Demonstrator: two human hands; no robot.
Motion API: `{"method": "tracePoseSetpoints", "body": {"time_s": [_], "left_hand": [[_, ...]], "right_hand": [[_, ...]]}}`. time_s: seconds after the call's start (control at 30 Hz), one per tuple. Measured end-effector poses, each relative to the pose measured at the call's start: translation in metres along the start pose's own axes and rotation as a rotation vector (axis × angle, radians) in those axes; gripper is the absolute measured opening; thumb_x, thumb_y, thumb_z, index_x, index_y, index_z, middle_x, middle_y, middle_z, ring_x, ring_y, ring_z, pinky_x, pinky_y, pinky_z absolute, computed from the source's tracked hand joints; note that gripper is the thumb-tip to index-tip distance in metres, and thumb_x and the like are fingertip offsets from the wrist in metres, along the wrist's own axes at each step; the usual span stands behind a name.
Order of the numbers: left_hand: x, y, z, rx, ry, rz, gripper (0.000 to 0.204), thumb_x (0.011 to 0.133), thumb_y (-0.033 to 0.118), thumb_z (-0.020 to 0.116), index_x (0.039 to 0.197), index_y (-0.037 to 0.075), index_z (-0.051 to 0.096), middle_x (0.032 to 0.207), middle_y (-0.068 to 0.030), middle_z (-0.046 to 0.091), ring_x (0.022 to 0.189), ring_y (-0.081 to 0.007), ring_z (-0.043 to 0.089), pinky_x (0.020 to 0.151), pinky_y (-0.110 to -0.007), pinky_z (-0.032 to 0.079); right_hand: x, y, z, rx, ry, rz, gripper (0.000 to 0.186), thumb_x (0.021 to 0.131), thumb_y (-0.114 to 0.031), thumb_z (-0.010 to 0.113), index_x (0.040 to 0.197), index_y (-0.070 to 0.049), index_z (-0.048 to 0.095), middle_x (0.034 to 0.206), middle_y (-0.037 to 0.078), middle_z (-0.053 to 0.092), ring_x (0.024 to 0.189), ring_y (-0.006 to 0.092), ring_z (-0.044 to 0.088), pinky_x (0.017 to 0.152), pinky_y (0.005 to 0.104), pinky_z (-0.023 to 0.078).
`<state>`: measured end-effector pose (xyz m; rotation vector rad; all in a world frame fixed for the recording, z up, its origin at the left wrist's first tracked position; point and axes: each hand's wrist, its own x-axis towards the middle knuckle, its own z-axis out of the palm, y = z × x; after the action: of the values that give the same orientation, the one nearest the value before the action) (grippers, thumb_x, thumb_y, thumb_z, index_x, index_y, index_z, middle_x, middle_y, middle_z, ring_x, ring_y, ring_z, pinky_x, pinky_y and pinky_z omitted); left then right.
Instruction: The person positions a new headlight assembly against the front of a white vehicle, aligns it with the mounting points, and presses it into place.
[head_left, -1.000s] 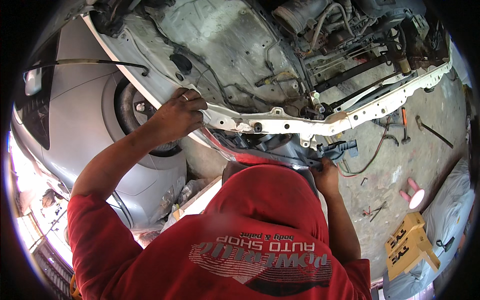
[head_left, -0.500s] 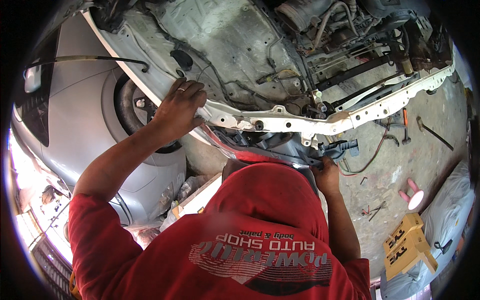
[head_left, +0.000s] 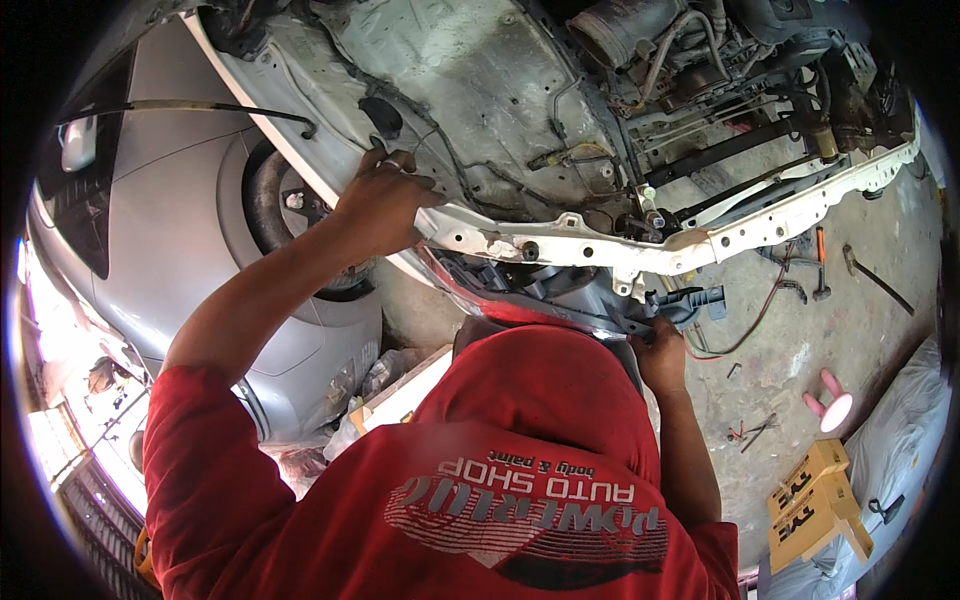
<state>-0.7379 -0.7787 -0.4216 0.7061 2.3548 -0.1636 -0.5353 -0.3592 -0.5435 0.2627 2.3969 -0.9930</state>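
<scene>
The white crossbar of the stripped car is gripped by left hand, fingers clamped. Right hand is closed on the headlight beneath. Both seem stiff; the headlight's plastic seems fragile, best held by its housing.

Left hand reaches up with arm extended, fingers curled closed; right hand is raised, fingers gripping.

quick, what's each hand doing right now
Left hand: closed over the edge of the white front frame.
Right hand: gripping the black headlight housing; fingers mostly hidden.
</scene>
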Motion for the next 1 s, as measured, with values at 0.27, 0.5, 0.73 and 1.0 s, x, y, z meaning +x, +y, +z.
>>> {"method": "tracePoseSetpoints", "body": {"time_s": [0.27, 0.5, 0.73, 1.0], "left_hand": [[-0.004, -0.016, -0.001, -0.043, 0.031, 0.135, 0.055, 0.069, 0.032, 0.083, 0.12, 0.018, 0.072, 0.127, -0.0021, 0.066, 0.131, -0.0231, 0.048, 0.117, -0.052, 0.026], [-0.025, -0.01, 0.019, 0.034, 0.332, 0.256, 0.032, 0.072, 0.033, 0.078, 0.094, 0.011, 0.071, 0.131, -0.0076, 0.06, 0.135, -0.0269, 0.044, 0.118, -0.058, 0.027], [-0.043, 0.007, 0.037, -0.059, 0.414, 0.027, 0.017, 0.072, 0.024, 0.077, 0.076, 0.009, 0.071, 0.132, -0.007, 0.059, 0.138, -0.0287, 0.04, 0.118, -0.061, 0.025], [-0.051, 0.02, 0.035, -0.291, 0.625, -0.007, 0.023, 0.064, 0.016, 0.082, 0.083, 0.01, 0.071, 0.125, -0.0101, 0.061, 0.127, -0.0308, 0.051, 0.113, -0.056, 0.034]], "right_hand": [[-0.001, 0.014, 0.002, -0.11, -0.049, -0.026, 0.041, 0.075, -0.013, 0.078, 0.11, 0.001, 0.062, 0.103, 0.024, 0.066, 0.095, 0.0428, 0.065, 0.081, 0.0475, 0.053], [-0.01, -0.042, -0.032, -0.378, -0.21, 0.014, 0.053, 0.082, -0.025, 0.076, 0.123, 0.001, 0.055, 0.121, 0.024, 0.062, 0.111, 0.0432, 0.061, 0.092, 0.0481, 0.053], [0.013, -0.118, -0.063, -0.326, -0.354, -0.135, 0.051, 0.084, -0.024, 0.073, 0.125, 0.001, 0.055, 0.121, 0.025, 0.062, 0.111, 0.0432, 0.061, 0.093, 0.0484, 0.052], [0.042, -0.175, -0.058, -0.007, -0.336, -0.384, 0.041, 0.087, -0.022, 0.071, 0.121, -0.005, 0.059, 0.112, 0.019, 0.067, 0.097, 0.0377, 0.068, 0.084, 0.0464, 0.054]]}}
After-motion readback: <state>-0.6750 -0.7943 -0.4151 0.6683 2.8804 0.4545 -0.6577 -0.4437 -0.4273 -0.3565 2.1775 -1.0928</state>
